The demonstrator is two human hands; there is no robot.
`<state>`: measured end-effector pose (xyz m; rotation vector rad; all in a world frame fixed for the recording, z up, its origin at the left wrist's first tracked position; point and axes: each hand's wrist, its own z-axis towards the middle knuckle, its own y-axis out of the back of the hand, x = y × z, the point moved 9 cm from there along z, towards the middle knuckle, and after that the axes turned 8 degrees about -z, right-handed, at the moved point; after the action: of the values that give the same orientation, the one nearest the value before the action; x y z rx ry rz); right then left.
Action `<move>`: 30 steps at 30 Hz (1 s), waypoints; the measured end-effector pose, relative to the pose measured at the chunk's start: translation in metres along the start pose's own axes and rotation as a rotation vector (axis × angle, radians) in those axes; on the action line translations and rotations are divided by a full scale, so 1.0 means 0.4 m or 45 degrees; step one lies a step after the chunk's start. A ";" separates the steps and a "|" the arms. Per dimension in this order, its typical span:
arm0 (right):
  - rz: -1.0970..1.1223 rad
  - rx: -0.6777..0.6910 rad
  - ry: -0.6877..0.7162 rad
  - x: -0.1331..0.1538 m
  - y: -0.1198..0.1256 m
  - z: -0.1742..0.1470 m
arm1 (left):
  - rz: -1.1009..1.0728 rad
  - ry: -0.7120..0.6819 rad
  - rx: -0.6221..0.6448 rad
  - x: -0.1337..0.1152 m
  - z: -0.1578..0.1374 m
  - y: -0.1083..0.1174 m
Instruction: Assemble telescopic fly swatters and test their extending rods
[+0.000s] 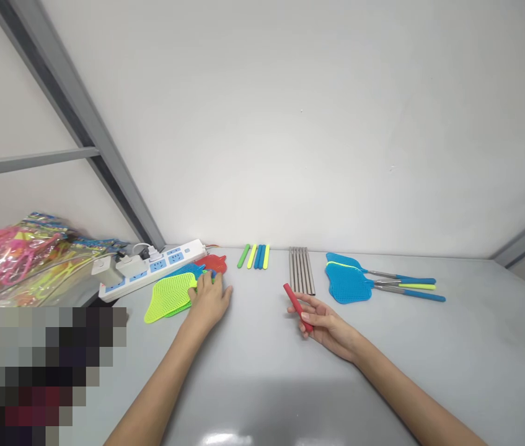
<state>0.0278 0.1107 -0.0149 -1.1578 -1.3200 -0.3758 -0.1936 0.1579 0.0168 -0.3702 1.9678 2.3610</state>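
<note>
At 1 o'clock on the grey worktable [476, 347], your right hand [330, 321] is clamped on the red handle [293, 300], thumb against fingers, with the handle's free end directed to 11 o'clock. At 11 o'clock, your left hand [210, 298] rests over the pile of mesh heads [172, 296]; you cannot tell whether its fingers grip one. From that hand, the red mesh head [218, 262] projects at 12 o'clock and the power strip [169, 262] sits at 10 o'clock. From your right hand, the metal tubes [303, 272] lie side by side at 11 o'clock and the assembled swatters [349, 286] at 2 o'clock.
</note>
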 end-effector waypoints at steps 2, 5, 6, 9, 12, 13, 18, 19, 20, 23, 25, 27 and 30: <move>0.002 -0.002 0.005 0.000 0.004 0.001 | 0.003 -0.028 0.018 -0.007 0.001 -0.010; 0.042 -0.027 0.038 0.005 0.016 0.003 | -0.011 -0.044 0.006 -0.011 0.008 -0.018; 0.068 -0.041 0.054 0.008 0.023 0.004 | -0.015 -0.057 -0.005 -0.013 0.011 -0.020; 0.153 -0.114 0.107 0.020 0.053 0.007 | -0.003 -0.085 -0.044 -0.012 0.021 -0.026; 0.179 -0.277 0.138 0.032 0.101 0.007 | 0.033 -0.075 -0.073 -0.005 0.029 -0.033; 0.166 -0.350 0.142 0.035 0.119 0.005 | 0.044 -0.069 -0.075 -0.003 0.031 -0.036; 0.026 -0.533 0.117 0.044 0.162 -0.004 | 0.040 -0.077 -0.095 -0.017 0.030 -0.037; 0.003 -0.533 0.121 0.044 0.162 -0.003 | 0.020 -0.107 -0.118 -0.030 0.026 -0.032; -0.020 -0.540 0.134 0.045 0.162 -0.004 | -0.009 -0.153 -0.144 -0.047 0.021 -0.026; -0.107 -0.627 0.191 0.050 0.171 -0.008 | -0.153 -0.347 -0.169 -0.118 -0.010 -0.018; -0.162 -0.696 0.201 0.048 0.177 -0.010 | -0.307 -0.488 -0.041 -0.177 -0.041 -0.037; -0.187 -0.720 0.200 0.046 0.178 -0.010 | -0.427 -0.650 0.117 -0.243 -0.083 -0.058; -0.194 -0.698 0.207 0.045 0.173 -0.007 | -0.470 -0.837 0.235 -0.321 -0.140 -0.073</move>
<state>0.0888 0.1453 -0.0288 -1.4416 -1.1967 -0.9678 -0.0548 0.1240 0.0069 0.0551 1.6089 1.7493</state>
